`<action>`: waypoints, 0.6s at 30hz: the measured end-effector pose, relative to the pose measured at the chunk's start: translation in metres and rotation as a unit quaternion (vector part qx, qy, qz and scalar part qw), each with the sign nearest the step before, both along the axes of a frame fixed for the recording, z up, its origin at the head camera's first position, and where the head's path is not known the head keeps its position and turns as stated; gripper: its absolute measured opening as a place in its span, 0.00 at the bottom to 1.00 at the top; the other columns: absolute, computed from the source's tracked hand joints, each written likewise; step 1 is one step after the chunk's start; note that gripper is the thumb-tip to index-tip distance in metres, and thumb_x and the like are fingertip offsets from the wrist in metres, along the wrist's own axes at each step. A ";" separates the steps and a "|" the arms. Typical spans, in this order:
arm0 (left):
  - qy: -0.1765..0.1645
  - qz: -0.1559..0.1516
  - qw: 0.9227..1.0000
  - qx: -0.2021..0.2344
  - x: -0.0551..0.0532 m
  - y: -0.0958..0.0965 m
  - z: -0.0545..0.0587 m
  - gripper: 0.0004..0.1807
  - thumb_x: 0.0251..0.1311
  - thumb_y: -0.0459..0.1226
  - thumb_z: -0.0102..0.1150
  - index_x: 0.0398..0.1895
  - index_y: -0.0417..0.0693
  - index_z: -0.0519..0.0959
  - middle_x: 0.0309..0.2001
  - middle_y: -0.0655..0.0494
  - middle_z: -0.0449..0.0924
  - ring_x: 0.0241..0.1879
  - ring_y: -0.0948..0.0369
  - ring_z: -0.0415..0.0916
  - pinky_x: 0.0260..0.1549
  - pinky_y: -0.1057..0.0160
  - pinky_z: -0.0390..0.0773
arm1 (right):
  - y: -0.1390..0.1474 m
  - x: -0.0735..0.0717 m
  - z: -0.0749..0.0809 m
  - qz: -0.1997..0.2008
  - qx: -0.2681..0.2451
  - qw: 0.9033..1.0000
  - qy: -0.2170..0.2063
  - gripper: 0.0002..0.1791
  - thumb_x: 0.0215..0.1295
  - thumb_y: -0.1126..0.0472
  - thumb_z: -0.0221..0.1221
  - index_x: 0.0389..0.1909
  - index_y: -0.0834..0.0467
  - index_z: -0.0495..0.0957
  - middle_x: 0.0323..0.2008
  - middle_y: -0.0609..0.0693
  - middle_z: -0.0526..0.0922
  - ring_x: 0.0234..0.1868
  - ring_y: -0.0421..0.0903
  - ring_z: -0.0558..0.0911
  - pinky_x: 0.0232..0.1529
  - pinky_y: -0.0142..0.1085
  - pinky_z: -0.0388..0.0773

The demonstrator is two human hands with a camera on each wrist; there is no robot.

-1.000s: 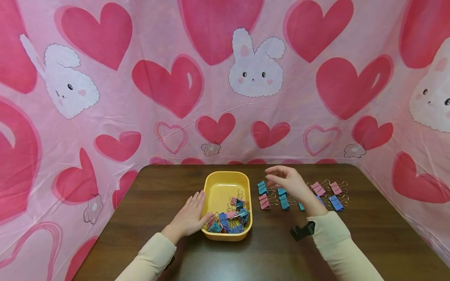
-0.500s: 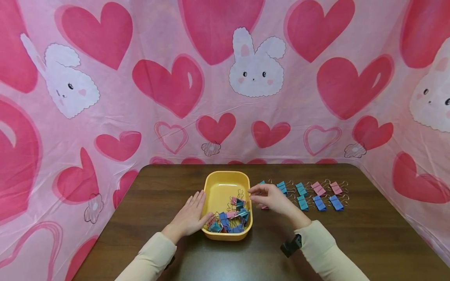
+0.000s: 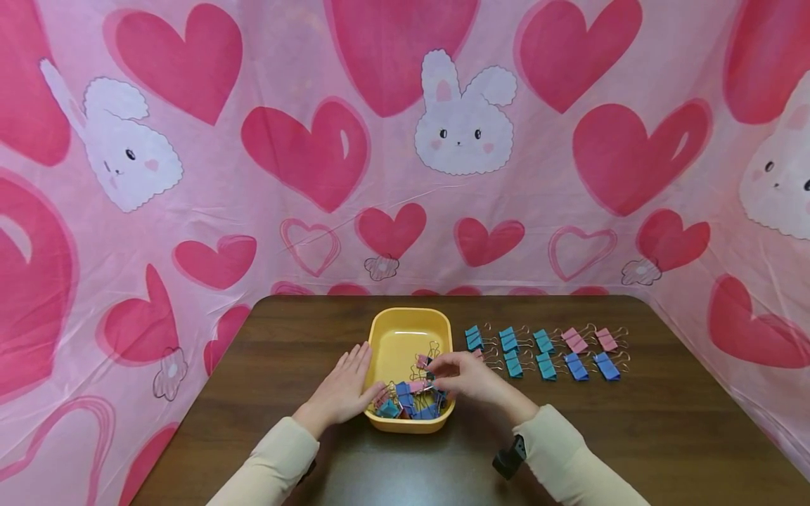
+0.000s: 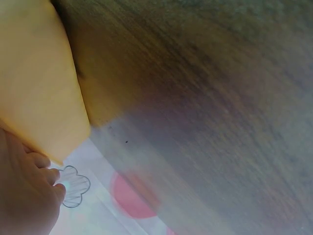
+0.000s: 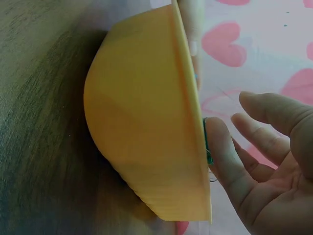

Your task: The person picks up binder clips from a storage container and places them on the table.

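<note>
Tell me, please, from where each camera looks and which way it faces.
Head: worn on the head, facing forward and down at the tray, clips and backdrop; left hand, right hand and sleeves show.
Left wrist: worn there, facing the tray's outer side and table; part of the left hand shows.
Right wrist: worn there, facing the tray's other side; right hand and part of the left show.
Both wrist views share tray, table, backdrop.

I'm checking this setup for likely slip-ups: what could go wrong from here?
The pink, teal and blue binder clips in the yellow rounded-rectangular tray lie jumbled, so lifting one might drag another along. The bare right hand reaches in over the tray's right side and could bump it. The bare left hand rests against the left side; if it lifted away, the tray might slide.
</note>
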State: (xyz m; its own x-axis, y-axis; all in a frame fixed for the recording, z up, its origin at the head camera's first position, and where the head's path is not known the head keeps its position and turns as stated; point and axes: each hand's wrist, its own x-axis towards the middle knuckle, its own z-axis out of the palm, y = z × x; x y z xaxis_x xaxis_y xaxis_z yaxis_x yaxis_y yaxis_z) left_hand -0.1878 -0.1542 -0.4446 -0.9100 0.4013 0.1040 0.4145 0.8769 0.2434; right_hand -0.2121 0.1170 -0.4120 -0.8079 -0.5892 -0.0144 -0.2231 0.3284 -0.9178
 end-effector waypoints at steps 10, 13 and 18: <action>0.001 -0.002 1.000 0.003 0.000 0.000 0.000 0.42 0.64 0.56 0.42 0.68 0.32 0.50 0.70 0.41 0.48 0.68 0.48 0.43 0.64 0.51 0.45 | -0.013 -0.001 -0.001 0.012 0.040 0.998 0.041 0.12 0.55 0.69 0.62 0.41 0.68 0.78 0.34 0.55 0.80 0.33 0.45 0.77 0.33 0.38 0.79; 0.001 -0.003 1.000 0.005 -0.001 0.000 0.000 0.42 0.64 0.56 0.42 0.69 0.32 0.50 0.70 0.41 0.48 0.68 0.48 0.43 0.64 0.51 0.45 | -0.017 -0.001 -0.002 0.016 0.074 0.995 0.067 0.11 0.54 0.68 0.64 0.39 0.64 0.80 0.33 0.51 0.80 0.35 0.44 0.76 0.38 0.37 0.78; -0.001 -0.003 1.000 0.008 -0.001 0.000 -0.001 0.42 0.64 0.56 0.42 0.69 0.32 0.50 0.70 0.41 0.47 0.68 0.48 0.43 0.64 0.51 0.45 | -0.024 -0.003 -0.006 0.029 0.107 0.989 0.099 0.08 0.54 0.69 0.64 0.36 0.60 0.82 0.32 0.46 0.81 0.35 0.42 0.76 0.41 0.37 0.77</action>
